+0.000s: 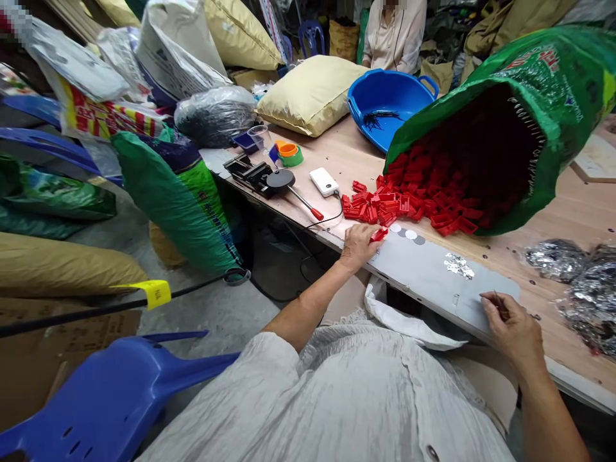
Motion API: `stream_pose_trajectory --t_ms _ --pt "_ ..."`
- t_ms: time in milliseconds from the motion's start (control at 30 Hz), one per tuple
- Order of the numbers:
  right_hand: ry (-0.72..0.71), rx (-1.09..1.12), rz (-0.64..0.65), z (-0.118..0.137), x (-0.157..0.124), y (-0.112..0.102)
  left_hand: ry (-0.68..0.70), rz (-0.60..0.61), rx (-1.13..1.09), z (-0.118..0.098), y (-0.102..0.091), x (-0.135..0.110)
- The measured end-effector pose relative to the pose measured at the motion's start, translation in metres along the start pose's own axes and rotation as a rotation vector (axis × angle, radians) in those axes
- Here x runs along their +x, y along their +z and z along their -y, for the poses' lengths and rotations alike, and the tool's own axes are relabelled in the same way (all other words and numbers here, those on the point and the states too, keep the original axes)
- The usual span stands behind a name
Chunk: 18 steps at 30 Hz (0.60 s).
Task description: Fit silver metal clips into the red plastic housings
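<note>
My left hand is at the front edge of the table, its fingers closed on a small red plastic piece. Just beyond it lies a heap of similar red plastic pieces, spilling from a green woven sack tipped on its side. My right hand is over the right end of a grey board, fingers pinched around something thin and dark, too small to name. Between the hands, a little pile of flat shiny metal pieces rests on the board.
A white power bank with a cable and a black clamp-like tool with a red-tipped handle lie to the left. Behind are tape rolls, a blue basin and a stuffed sack. A person is across the table.
</note>
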State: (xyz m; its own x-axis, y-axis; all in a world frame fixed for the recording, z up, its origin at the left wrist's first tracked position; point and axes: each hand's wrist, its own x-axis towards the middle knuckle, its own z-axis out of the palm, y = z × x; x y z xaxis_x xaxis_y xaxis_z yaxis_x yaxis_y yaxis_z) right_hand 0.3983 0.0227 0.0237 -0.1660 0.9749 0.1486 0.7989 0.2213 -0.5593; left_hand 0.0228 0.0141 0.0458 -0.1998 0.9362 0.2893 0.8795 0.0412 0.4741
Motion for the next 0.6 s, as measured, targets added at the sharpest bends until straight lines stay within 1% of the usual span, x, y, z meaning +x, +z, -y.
stream_pose_trajectory --t_ms 67,133,200,233,267,300,367,400,433,467,600 --pt "0.038 0.033 0.01 0.001 0.0 -0.001 0.019 0.011 -0.057 -0.01 0.004 0.003" --pt "0.077 0.076 0.024 0.002 -0.001 -0.003 0.002 0.011 -0.14 -0.019 0.006 0.007" --pt "0.116 0.134 0.048 0.004 -0.001 -0.004 -0.046 -0.004 -0.316 -0.028 0.006 0.009" --pt "0.131 0.169 0.06 0.006 -0.002 -0.005 -0.094 0.001 -0.459 -0.033 0.006 0.009" --pt "0.14 0.207 0.066 0.007 -0.002 -0.005 -0.16 0.031 -0.637 -0.039 0.005 0.007" --pt "0.14 0.249 0.065 0.01 -0.002 -0.006 -0.245 0.092 -0.838 -0.045 0.005 0.004" --pt "0.119 0.335 0.061 0.017 -0.003 -0.007 -0.438 0.27 -1.225 -0.057 0.005 -0.005" --pt "0.101 0.375 0.061 0.022 -0.003 -0.007 -0.524 0.354 -1.372 -0.062 0.005 -0.01" --pt "0.085 0.409 0.07 0.028 -0.003 -0.008 -0.591 0.415 -1.48 -0.068 0.005 -0.015" --pt "0.075 0.434 0.077 0.035 -0.003 -0.008 -0.642 0.449 -1.555 -0.073 0.005 -0.021" --pt "0.04 0.522 0.104 0.067 -0.004 -0.009 -0.754 0.526 -1.692 -0.091 0.005 -0.038"
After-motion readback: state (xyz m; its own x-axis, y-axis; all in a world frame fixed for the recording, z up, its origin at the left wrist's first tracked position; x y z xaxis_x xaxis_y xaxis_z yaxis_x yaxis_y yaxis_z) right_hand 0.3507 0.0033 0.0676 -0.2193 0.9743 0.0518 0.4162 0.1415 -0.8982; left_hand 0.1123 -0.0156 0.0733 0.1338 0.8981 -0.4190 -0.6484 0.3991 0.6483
